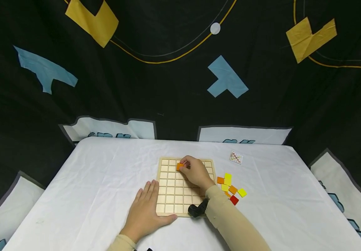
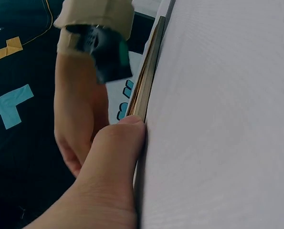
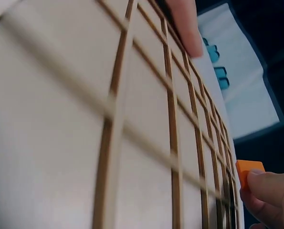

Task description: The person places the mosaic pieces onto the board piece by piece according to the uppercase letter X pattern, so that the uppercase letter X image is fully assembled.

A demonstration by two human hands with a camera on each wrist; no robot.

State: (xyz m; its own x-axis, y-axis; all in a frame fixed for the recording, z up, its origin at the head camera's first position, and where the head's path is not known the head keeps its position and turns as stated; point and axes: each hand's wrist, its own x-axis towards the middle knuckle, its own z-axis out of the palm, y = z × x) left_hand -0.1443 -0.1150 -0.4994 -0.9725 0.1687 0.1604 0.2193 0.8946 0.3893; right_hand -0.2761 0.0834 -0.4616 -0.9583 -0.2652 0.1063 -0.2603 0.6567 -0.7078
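My right hand [image 1: 196, 171] is over the far part of a wooden grid board [image 1: 170, 199], pinching an orange square tile [image 1: 179, 167] between thumb and fingertips. The right wrist view shows that same orange tile [image 3: 249, 168] at the fingertips, beyond the board's raised dividers. My left hand [image 1: 145, 210] lies flat along the board's left side with its fingers straight. Its thumb [image 2: 119, 143] rests at the board's near edge in the left wrist view. Part of the board is hidden under my right hand and forearm.
Several loose yellow, orange and red tiles [image 1: 234, 200] lie on the white table [image 1: 287, 205] right of the board. Farther back on the right is a small card with a coloured grid pattern [image 1: 236, 157]. A dark curtain [image 1: 167, 101] hangs behind the table.
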